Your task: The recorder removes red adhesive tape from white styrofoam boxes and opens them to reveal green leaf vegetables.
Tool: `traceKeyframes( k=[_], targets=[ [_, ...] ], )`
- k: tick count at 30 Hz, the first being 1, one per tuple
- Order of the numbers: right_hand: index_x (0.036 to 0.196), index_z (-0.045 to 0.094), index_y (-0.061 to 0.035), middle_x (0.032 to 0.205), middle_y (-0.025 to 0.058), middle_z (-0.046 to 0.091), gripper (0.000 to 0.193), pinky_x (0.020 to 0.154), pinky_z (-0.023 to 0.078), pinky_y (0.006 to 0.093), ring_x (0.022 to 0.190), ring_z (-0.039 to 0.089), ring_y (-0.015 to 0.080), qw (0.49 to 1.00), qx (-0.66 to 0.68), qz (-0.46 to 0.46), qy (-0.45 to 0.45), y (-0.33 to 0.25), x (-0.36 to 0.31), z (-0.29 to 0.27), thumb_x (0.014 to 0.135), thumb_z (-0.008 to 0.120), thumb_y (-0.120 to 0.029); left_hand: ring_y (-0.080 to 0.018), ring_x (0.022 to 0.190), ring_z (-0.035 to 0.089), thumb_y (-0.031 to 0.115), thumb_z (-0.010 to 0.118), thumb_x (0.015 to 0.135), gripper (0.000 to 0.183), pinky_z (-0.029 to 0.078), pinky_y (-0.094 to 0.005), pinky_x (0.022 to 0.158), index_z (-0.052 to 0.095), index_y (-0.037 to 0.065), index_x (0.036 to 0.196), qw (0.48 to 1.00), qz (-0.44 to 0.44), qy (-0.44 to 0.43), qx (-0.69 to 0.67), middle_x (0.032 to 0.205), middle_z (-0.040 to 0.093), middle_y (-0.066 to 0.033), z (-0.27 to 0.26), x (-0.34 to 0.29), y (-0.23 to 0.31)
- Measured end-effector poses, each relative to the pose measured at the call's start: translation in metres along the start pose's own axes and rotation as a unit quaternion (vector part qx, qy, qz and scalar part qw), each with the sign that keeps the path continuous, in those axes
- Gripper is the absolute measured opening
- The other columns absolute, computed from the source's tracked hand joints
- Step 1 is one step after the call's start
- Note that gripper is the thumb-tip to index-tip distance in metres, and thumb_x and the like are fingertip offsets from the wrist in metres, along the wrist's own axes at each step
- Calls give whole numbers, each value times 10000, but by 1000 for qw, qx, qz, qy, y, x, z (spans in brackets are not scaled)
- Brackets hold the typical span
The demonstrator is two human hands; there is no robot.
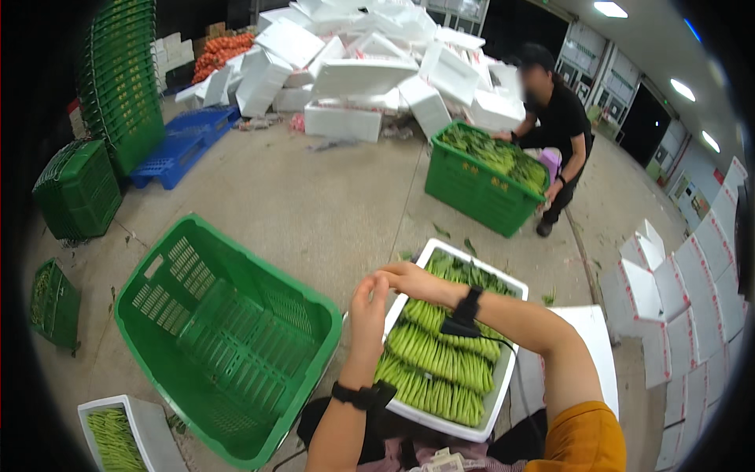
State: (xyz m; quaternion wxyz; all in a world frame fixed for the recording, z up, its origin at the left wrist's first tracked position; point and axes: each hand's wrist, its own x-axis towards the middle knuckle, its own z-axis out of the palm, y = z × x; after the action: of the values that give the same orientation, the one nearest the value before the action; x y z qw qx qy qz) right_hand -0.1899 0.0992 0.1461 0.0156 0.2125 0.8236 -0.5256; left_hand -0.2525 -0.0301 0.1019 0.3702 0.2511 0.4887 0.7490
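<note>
Left hand: raised at the box's near-left side, fingers [368,295] extended.
Right hand [417,282]: bent across to meet the left; hands together, but whether anything is pinched between them I cannot tell.
Green stem bundles [440,350]: layered in rows inside the white foam box [440,427], below the hands; probably best supported from beneath, whole bundles at once, leaves kept unbent.
Green crate [244,338]: just left of the box; low, gentle placing would likely spare stems.
Co-worker [562,118]: beyond, gripping a leaf-filled crate [472,197].
</note>
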Motion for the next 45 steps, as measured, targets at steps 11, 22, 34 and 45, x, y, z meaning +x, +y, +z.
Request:
traceKeyframes(
  k=[11,22,34,45],
  targets=[
    [1343,190,12,1395,214,170,616,1054,107,391,1306,121,338,935,76,-98,332,64,-149,113,918,293,-421,-260,1298,149,709,311,770,918,128,-376,1049,94,52,1372,916,-328,-114,-199,1424,109,-130,78,-67,-71],
    [1304,319,2,1334,187,326,480,1022,224,347,1254,277,322,880,115,-70,455,76,-210,92,880,386,-214,-258,1155,363,718,245,780,834,298,-387,945,277,82,1319,827,-461,-274,-167,1319,337,-99,119,-177,-71],
    [1179,468,1,1125,188,535,473,759,469,324,887,596,252,931,-9,-2,364,93,-324,63,782,596,-222,-275,1239,255,500,398,868,647,241,-454,997,203,113,1349,827,-464,-273,-162,1294,315,-116,122,-206,-26],
    [1129,533,-54,992,131,603,390,838,431,339,955,569,241,658,68,365,656,221,-740,109,821,537,-294,-220,1014,487,306,574,814,517,379,-383,880,408,14,1206,826,-542,-141,63,1114,509,-96,23,-223,-156]
  ],
)
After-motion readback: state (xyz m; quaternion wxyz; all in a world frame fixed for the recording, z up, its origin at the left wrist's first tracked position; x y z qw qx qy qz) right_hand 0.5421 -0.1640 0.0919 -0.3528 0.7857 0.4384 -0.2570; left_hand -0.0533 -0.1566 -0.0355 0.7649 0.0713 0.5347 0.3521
